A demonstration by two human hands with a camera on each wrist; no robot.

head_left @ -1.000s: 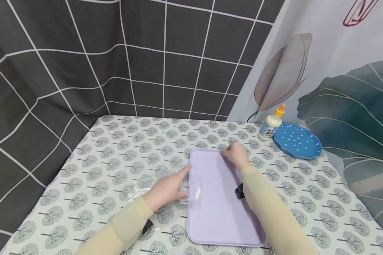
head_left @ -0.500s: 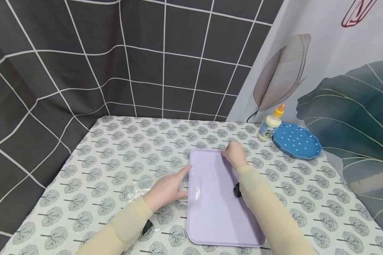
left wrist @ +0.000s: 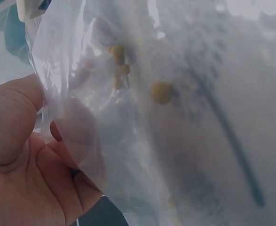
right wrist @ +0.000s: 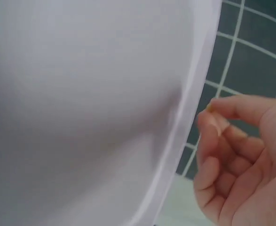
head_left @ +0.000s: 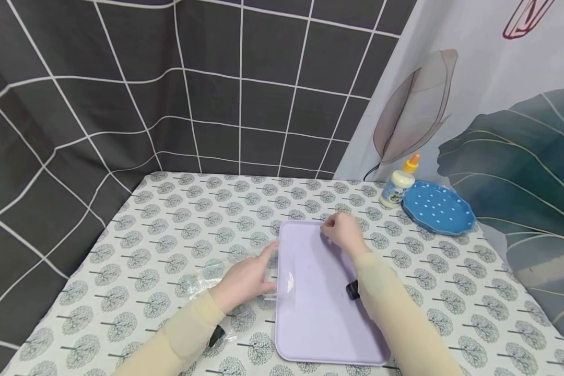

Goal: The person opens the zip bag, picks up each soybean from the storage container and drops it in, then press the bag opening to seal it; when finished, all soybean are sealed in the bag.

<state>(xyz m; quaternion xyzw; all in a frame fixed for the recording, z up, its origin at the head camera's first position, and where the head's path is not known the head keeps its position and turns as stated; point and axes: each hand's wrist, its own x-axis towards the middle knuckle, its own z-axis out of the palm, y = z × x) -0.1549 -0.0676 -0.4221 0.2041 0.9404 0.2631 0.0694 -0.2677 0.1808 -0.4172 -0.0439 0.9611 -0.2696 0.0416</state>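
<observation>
My left hand [head_left: 241, 279] holds a clear plastic bag [head_left: 201, 281] beside the left rim of a light purple tray [head_left: 317, 318], and the bag's edge overlaps the tray. Through the plastic in the left wrist view, several yellow soybeans [left wrist: 161, 92] show, some blurred. Over the tray's far right corner, my right hand [head_left: 347, 233] has thumb and forefinger together. The right wrist view shows a tiny yellow soybean [right wrist: 209, 108] pinched between those fingertips, mostly hidden, near the tray's rim [right wrist: 187, 101].
A glue bottle [head_left: 398, 184] with an orange cap stands at the back right. Next to it is a blue plate [head_left: 439, 209] with white dots. A tree-patterned cloth [head_left: 169, 214] covers the table, and a dark gridded curtain [head_left: 211, 99] hangs behind.
My right hand has shifted slightly toward me and in over the tray from its far rim, with fingertips drawn together. The left hand and bag have barely moved.
</observation>
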